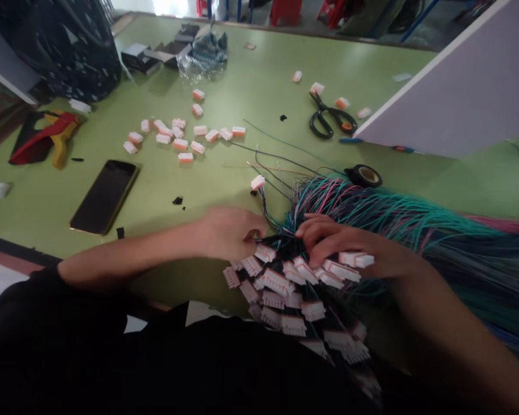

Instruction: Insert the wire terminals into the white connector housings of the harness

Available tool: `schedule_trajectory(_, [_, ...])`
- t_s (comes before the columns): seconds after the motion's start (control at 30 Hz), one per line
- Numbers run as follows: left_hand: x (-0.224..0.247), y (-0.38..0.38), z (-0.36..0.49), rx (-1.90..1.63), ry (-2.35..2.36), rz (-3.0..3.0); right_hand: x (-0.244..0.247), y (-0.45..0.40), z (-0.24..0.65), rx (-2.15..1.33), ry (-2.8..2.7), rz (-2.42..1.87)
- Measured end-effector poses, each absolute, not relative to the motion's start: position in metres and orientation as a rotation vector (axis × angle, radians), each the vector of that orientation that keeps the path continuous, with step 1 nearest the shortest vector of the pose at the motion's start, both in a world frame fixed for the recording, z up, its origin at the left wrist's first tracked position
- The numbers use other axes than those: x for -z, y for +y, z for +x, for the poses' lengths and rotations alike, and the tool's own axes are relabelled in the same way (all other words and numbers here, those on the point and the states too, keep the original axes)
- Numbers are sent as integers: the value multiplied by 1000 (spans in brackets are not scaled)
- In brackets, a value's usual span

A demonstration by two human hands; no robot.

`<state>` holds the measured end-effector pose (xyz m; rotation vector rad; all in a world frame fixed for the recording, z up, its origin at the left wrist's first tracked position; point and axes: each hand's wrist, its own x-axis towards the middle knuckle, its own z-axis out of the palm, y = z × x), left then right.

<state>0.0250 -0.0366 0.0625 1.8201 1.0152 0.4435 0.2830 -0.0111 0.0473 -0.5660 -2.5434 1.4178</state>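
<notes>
My left hand (236, 231) is closed, its fingertips pinched at the wires just left of the bundle's end. Opposite it, my right hand (328, 237) has its fingers curled round the wires of the large bundle (398, 213), which runs off to the right in green, pink and dark strands. Below both hands hangs a cluster of white connectors (277, 282) with reddish stripes. A single white and orange connector (258, 183) on wires stands above my left hand. Several loose thin wires (277, 155) stretch up and left from the bundle.
Loose orange-white connectors (180, 144) lie across the green table (225, 202). A phone (104, 197) and a red-yellow tool (47, 138) are left. Scissors (328, 115), black tape (363, 176) and a white panel (454, 86) are right. Boxes (142, 57) and a dark bag (69, 46) stand behind.
</notes>
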Motion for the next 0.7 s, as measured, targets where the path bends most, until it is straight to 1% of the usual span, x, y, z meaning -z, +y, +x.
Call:
schedule_trajectory(0.17, [-66, -42, 37, -465, 971, 2023, -38, -17, 294, -1401, -2509, -566])
schedule_trajectory(0.33, [-63, -39, 46, -345, 940, 2099, -40, -19, 291, -1416, -2480, -595])
schedule_trajectory(0.5, [-65, -27, 44, -101, 956, 1855, -35, -17, 292, -1380, -2452, -364])
schedule_trajectory(0.6, [-66, -20, 42, -20, 935, 1698, -34, -16, 295, -1361, -2458, -369])
schedule_trajectory(0.7, [-66, -16, 39, -11, 895, 1622, -39, -17, 299, -1342, -2499, -410])
